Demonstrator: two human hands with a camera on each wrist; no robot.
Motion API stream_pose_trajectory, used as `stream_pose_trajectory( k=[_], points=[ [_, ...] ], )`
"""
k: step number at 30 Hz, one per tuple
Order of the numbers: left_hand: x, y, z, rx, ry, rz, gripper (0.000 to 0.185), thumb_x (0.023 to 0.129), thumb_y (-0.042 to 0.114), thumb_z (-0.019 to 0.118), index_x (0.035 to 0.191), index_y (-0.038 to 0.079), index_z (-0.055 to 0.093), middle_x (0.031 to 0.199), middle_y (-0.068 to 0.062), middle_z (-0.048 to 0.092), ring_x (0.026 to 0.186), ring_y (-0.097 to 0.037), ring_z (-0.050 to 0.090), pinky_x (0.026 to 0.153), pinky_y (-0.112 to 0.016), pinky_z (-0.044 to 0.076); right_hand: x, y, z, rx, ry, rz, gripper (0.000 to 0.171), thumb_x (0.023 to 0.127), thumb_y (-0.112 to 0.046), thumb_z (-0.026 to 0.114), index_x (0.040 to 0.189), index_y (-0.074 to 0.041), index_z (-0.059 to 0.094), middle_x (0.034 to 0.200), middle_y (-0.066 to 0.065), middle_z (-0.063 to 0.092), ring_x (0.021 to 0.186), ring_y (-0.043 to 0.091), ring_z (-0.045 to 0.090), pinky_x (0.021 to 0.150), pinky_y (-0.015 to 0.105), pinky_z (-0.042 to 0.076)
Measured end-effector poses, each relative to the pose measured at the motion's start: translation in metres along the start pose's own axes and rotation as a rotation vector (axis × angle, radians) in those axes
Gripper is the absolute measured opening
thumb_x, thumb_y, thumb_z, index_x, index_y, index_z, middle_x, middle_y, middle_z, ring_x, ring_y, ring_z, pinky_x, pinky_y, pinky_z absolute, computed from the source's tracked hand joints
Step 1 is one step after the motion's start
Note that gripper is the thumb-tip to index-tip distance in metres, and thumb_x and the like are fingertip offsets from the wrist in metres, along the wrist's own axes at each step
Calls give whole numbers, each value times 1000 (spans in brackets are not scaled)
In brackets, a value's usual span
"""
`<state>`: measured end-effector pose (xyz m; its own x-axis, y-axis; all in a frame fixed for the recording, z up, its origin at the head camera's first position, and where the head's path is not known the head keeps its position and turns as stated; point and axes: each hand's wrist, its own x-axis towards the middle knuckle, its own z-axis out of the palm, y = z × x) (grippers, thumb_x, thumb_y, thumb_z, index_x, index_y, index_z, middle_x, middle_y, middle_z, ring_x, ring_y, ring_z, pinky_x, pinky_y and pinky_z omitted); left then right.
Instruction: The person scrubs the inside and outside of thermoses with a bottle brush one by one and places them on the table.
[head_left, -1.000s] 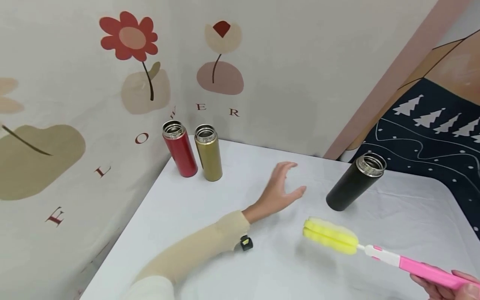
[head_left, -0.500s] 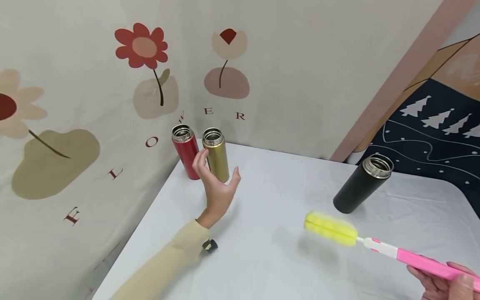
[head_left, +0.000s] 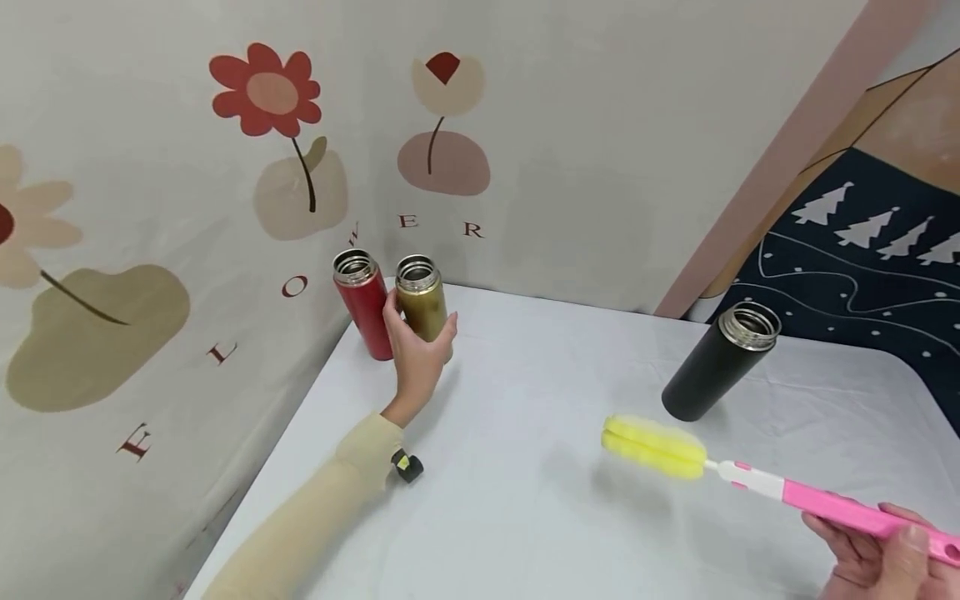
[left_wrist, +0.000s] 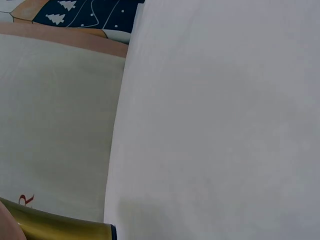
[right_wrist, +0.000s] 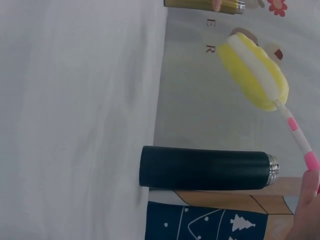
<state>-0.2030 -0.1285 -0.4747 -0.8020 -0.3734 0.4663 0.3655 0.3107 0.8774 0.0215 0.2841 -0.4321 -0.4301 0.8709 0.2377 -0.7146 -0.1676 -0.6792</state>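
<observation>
My left hand reaches round the gold thermos bottle, fingers on its left side and thumb on its right. The bottle stands upright and lidless, its steel mouth showing. Part of that gold bottle also shows at the bottom of the left wrist view. Close on its left is a red thermos bottle, also lidless. My right hand grips a bottle brush by its pink handle. The brush's yellow sponge head points left above the table. In the right wrist view, that sponge head appears with a white strip.
A black thermos bottle without a lid stands at the right, beyond the brush. White cloth covers the table. A pale wall with printed flowers and letters rises behind the table and along its left side.
My left hand has moved left from the middle of the table to the gold bottle and closed round it. My right hand still holds the brush, almost where it was.
</observation>
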Motion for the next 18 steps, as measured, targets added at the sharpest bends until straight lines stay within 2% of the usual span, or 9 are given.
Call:
stream_pose_trajectory(
  k=[4, 6, 9, 12, 15, 18],
  points=[
    [9, -2, -13, 7, 2, -41, 83, 97, 28, 85, 162, 10, 35, 155, -7, 50, 142, -21, 47, 121, -49, 39, 2, 3, 13, -186, 56, 102, 31, 107, -16, 70, 123, 10, 68, 101, 23, 72, 92, 25, 82, 71, 32, 61],
    [12, -3, -20, 3, -1, -51, 79, 98, 26, 84, 160, 11, 38, 153, -6, 53, 140, -21, 49, 120, -50, 40, 3, 6, 17, -203, 63, 157, 35, 105, -19, 72, 123, 10, 69, 104, 23, 73, 93, 25, 82, 72, 32, 61],
    [14, -3, -28, -23, -37, -59, 76, 98, 21, 84, 159, 12, 40, 153, -7, 53, 140, -23, 49, 120, -51, 40, 6, 11, 20, -102, 25, 156, 39, 103, -14, 76, 123, 18, 65, 102, 26, 72, 92, 30, 81, 71, 36, 61],
    [13, -1, -30, -57, -113, -44, 78, 97, 15, 85, 160, 10, 40, 154, -10, 53, 141, -27, 49, 121, -53, 39, 8, 14, 22, -3, -18, 124, 42, 102, -9, 76, 122, 24, 61, 99, 30, 69, 89, 34, 81, 71, 40, 60],
    [8, 3, -28, -73, -210, 16, 79, 92, 8, 89, 158, 7, 45, 152, -14, 56, 139, -31, 52, 118, -55, 41, 11, 13, 26, 46, -48, 91, 42, 102, -6, 76, 121, 27, 59, 97, 30, 67, 89, 36, 81, 71, 41, 60],
    [-3, 11, -24, -65, -317, 114, 79, 86, 3, 93, 153, 5, 52, 147, -14, 61, 134, -32, 57, 113, -56, 45, 16, 7, 33, 68, -75, 55, 40, 103, -4, 75, 120, 28, 58, 95, 30, 66, 89, 36, 80, 71, 41, 60]
  ],
)
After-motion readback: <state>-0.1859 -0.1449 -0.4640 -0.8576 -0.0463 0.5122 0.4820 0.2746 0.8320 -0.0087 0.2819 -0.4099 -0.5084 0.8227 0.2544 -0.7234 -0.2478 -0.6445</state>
